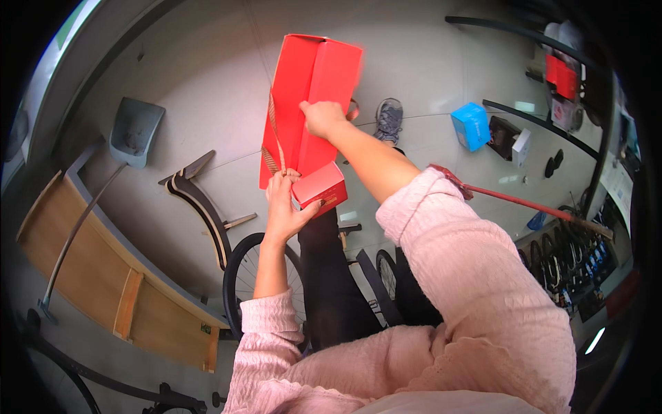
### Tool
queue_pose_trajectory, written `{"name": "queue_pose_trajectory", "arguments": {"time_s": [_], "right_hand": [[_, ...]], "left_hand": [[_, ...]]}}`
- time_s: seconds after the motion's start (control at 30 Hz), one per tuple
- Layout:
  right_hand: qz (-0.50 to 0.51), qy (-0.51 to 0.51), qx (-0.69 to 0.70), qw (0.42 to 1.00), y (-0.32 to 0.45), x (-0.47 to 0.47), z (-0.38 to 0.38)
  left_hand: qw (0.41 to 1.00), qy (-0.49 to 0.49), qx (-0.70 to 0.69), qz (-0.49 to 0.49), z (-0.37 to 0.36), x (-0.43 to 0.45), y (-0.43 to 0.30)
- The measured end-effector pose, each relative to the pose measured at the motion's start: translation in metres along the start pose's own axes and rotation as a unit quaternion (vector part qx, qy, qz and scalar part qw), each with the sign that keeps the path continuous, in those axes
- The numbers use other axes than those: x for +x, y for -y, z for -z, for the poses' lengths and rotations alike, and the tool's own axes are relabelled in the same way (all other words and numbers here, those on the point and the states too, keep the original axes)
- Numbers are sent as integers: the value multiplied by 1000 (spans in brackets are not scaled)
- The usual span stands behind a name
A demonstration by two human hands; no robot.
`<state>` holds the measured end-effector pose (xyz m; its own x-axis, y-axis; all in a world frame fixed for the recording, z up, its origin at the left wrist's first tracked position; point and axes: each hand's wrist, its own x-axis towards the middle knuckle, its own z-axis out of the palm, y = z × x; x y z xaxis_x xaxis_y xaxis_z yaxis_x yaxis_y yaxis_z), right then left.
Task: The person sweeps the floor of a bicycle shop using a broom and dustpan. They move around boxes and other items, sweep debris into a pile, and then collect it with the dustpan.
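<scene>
A large red cardboard box or bag [336,72] with a fold down its middle is held out over the floor. Striped ribbon handles [274,124] hang at its left side, and part of one shows at its right. My right hand [325,120] lies on the red cardboard with its fingers curled; whether it grips an edge is unclear. Lower down, my left hand [289,202] holds a small red box [320,189] between thumb and fingers, close against the larger piece and the lower end of the ribbon.
On the floor stand a grey dustpan [135,129] at left, a curved wooden frame [204,207], a bicycle wheel [243,269] and a blue box [470,127]. A wooden panel [93,253] lies lower left. A red-handled tool [522,199] and a rack [548,116] are at right.
</scene>
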<state>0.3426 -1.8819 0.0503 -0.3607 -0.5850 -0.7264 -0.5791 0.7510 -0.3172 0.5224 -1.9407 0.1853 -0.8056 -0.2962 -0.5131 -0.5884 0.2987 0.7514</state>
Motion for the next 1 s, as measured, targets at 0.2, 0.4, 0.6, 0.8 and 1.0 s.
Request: {"name": "queue_pose_trajectory", "arguments": {"time_s": [0.2, 0.4, 0.6, 0.8, 1.0], "right_hand": [[-143, 179, 793, 564, 31, -65, 9], [-196, -47, 849, 488, 35, -77, 42], [-244, -97, 863, 431, -20, -133, 60], [-186, -117, 794, 567, -48, -140, 105], [-115, -156, 696, 691, -112, -175, 149]], "left_hand": [[994, 105, 19, -16, -4, 5, -18], [993, 105, -48, -14, 25, 13, -29], [993, 112, -29, 23, 47, -18, -28], [991, 77, 14, 111, 56, -48, -6], [990, 31, 22, 139, 51, -46, -9]]}}
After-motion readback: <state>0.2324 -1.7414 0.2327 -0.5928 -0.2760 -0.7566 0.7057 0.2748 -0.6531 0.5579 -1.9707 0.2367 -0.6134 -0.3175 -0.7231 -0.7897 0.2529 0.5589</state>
